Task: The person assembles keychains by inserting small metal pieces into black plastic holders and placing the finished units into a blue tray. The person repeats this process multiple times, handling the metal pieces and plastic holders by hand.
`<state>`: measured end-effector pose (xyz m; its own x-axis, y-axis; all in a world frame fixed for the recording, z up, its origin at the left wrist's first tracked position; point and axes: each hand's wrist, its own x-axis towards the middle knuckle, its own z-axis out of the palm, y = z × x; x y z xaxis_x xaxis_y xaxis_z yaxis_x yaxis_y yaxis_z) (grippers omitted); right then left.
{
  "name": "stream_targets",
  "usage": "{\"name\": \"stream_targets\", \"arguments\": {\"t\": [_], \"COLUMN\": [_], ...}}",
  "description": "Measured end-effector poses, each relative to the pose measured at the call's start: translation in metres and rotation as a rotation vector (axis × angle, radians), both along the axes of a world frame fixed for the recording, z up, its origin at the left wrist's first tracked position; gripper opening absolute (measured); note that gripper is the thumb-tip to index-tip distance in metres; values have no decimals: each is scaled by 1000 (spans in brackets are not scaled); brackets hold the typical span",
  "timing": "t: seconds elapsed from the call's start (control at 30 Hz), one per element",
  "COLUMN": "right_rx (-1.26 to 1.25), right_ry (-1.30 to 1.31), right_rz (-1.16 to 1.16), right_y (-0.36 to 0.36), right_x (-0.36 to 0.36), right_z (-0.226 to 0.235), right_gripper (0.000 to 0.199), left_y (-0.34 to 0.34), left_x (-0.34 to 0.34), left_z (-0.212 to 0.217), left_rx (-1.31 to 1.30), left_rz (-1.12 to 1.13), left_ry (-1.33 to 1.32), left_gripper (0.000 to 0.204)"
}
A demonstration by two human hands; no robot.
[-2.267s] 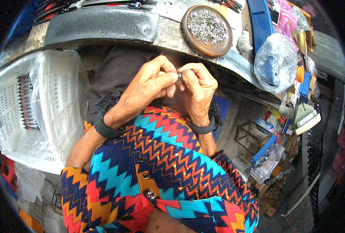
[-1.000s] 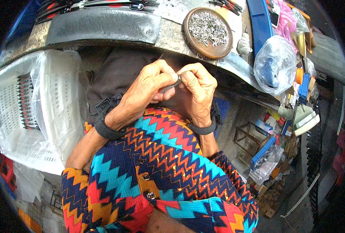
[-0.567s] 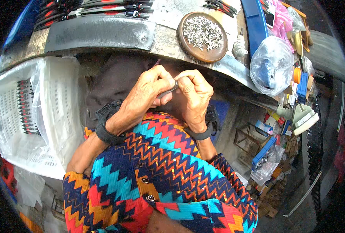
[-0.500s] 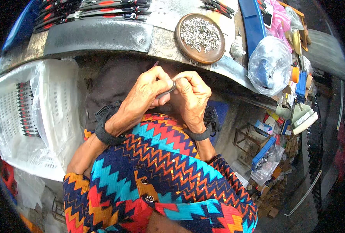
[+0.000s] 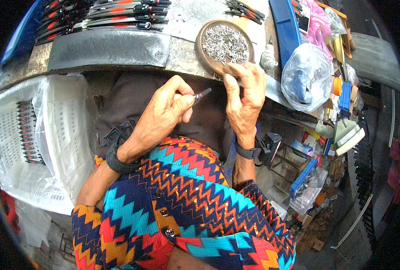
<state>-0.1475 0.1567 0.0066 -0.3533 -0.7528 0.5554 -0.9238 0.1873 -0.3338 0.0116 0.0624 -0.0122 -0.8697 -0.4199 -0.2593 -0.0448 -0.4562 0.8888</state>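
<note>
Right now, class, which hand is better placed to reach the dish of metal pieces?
Probably the right hand: it's by the dish; the left hand, farther off, grips a slim dark piece.

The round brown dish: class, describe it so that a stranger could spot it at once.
Start at the workbench across the top of the picture. Right of centre near its front edge, by the right hand, sits the round brown dish, heaped with small silvery pieces. Its circular shape sets it apart from the long blue tray and black-and-red items near it.
</note>
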Motion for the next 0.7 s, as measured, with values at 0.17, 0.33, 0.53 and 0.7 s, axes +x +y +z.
{"name": "stream_targets", "arguments": {"t": [0.17, 0.33, 0.53, 0.7], "right_rx": [55, 57, 32, 39], "right_ry": [46, 10, -86, -146], "right_rz": [-20, -23, 27, 23], "right_y": [-5, -3, -1, -3], "right_x": [0, 0, -1, -2], "right_z": [-8, -9, -6, -1], "right_gripper": [20, 20, 20, 14], "left_y": [-3, -4, -4, -4], "left_x": [3, 2, 3, 2], "left_z": [1, -1, -6, -8], "left_rx": [-72, -77, -55, -87], "left_rz": [-4, -31, -32, -30], "left_ry": [-20, -16, 15, 28], "left_gripper": [14, 16, 16, 15]}}
